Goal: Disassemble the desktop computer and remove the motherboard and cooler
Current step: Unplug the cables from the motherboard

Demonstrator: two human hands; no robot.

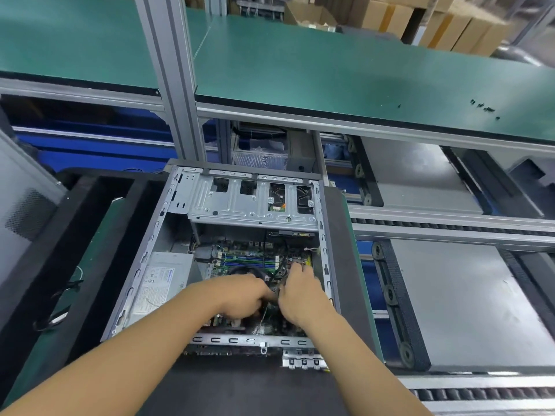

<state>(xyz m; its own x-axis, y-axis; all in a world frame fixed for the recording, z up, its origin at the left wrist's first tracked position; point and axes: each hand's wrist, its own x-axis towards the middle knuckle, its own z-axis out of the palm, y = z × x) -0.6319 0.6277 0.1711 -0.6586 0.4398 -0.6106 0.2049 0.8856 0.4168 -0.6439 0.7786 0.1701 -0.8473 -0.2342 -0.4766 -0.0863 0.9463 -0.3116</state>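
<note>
1. Reaching in from the near edge over a dark work mat (240, 388), both forearms bare.
2. Curling the left hand (240, 295) down over the mostly covered black cooler (243, 271) inside the open computer case (141, 265); hiding the fingertips, so not telling whether gripping anything.
3. Holding the right hand (300, 292) just beside the left, fingers bent down onto the motherboard (249, 259); not showing any pinch clearly.
4. Keeping the case open side up on the mat, with the motherboard on its floor, a grey power supply (162, 283) to the left and a metal drive cage (249, 202) at the far end.
5. Passing, to the right, a conveyor line (450, 295) of grey plates and black belts.
6. Meeting an aluminium post (171, 70) behind the case, bordering a green-topped shelf (330, 70) with small black screws (483, 109) scattered toward its right.
7. Ending farthest off at stacked cardboard boxes (435, 22).
</note>
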